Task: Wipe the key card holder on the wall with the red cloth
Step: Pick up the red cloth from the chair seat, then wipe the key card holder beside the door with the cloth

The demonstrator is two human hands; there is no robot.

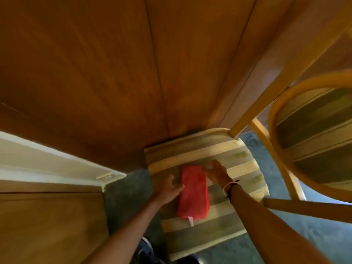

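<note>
Red cloth (193, 193) between left hand (169, 187), right hand (217, 172).

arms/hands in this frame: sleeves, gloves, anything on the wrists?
Both forearms are bare as far as the frame shows: no sleeves, no gloves. The left hand wears nothing visible. The right hand has a thin pale band and a dark cord bracelet at the wrist, its loose ends hanging.

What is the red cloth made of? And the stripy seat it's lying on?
The red cloth looks like soft, fuzzy fabric, maybe microfibre: matte, slightly nubby, with a white tag at one end. The striped seat seems to be woven upholstery: dull finish, padded rounded edges. The blur leaves both uncertain.
</note>
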